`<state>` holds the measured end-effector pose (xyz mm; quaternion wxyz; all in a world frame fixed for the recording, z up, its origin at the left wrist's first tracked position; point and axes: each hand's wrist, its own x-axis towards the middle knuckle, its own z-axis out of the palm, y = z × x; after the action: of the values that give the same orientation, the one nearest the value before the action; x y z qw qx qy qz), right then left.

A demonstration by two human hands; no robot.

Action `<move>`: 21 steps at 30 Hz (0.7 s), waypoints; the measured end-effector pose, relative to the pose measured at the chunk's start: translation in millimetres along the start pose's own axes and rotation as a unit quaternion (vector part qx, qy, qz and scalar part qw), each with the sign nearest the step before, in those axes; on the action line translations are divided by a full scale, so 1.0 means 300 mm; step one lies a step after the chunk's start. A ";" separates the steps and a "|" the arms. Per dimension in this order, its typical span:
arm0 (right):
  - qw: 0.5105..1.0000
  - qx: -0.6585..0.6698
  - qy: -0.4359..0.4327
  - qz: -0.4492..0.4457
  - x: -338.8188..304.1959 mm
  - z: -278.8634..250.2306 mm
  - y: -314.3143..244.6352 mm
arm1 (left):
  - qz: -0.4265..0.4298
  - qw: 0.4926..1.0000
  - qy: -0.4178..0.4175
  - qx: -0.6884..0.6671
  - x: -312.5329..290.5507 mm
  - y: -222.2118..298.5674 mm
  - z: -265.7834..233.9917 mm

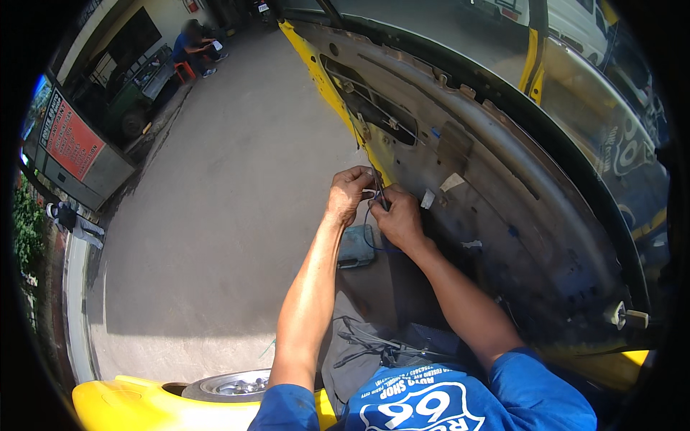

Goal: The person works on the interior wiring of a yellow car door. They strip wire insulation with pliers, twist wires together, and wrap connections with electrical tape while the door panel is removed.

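Observation:
Both hands meet near the yellow edge of a car door [503,179] whose inner trim is off, leaving grey metal. My left hand [348,192] pinches a thin dark wire [379,182] between thumb and fingertips. Just to its right, my right hand [400,219] is closed on the same wire, lower down. A blue length of wire [366,233] loops below the fingers. Across my lap lies a loose bundle of black cables [388,348]. The exact spot where the fingertips meet the wire is too small to make out.
A teal case [356,247] sits on the concrete floor [208,215] below my hands. Yellow bodywork [136,406] and a wheel [237,386] are at lower left. Farther off, a person [192,49] sits on a red stool, near a dark green vehicle [133,100]. A signboard [72,136] stands left.

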<state>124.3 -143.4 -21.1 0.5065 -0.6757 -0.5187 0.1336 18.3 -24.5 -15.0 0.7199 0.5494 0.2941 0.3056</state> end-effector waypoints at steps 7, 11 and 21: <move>0.999 -0.010 0.013 -0.039 0.001 -0.024 0.020 | 0.035 0.997 0.012 -0.074 -0.052 -0.026 0.009; 0.999 -0.003 -0.002 -0.052 -0.050 -0.056 -0.006 | 0.080 0.996 0.012 -0.042 -0.142 -0.047 0.024; 0.985 0.167 -0.051 0.008 -0.280 -0.251 -0.160 | 0.094 0.993 0.055 -0.054 -0.561 -0.012 0.123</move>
<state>114.5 -257.2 23.6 0.5844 -0.5778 -0.5087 0.2568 -61.0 -176.1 4.5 0.6996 0.5172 0.2631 0.4170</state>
